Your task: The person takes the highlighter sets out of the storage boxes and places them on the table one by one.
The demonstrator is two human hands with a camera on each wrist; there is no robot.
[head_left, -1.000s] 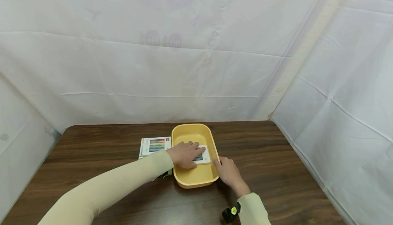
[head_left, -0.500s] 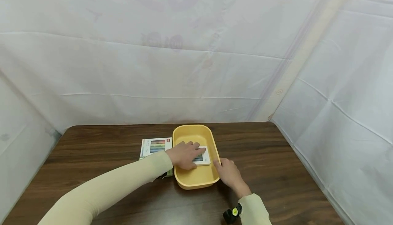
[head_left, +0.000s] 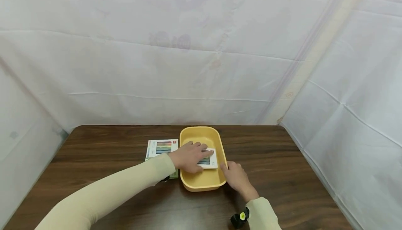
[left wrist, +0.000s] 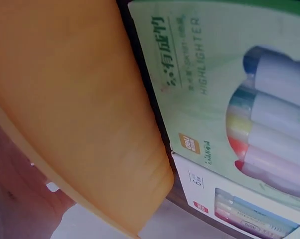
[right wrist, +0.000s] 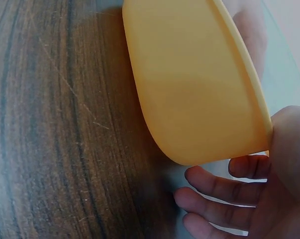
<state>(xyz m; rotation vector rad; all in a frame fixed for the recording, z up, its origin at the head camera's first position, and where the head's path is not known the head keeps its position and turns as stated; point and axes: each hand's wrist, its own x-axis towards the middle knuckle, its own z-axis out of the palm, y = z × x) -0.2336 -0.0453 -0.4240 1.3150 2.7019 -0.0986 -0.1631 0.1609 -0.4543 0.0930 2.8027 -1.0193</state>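
A yellow plastic basin stands on the dark wooden table. Inside it lies a white box of coloured pens, partly covered by my left hand, whose fairly straight fingers rest across it. My right hand holds the basin's right rim, thumb over the edge and fingers outside; in the right wrist view those fingers curve beside the basin's end. Left of the basin, a green highlighter box and another white pen box sit close to its wall. My left sleeve hides most of the green box in the head view.
The table runs back to a white sheet. More sheeting hangs along the right side, and also on the left. A black wrist device sits by my right cuff.
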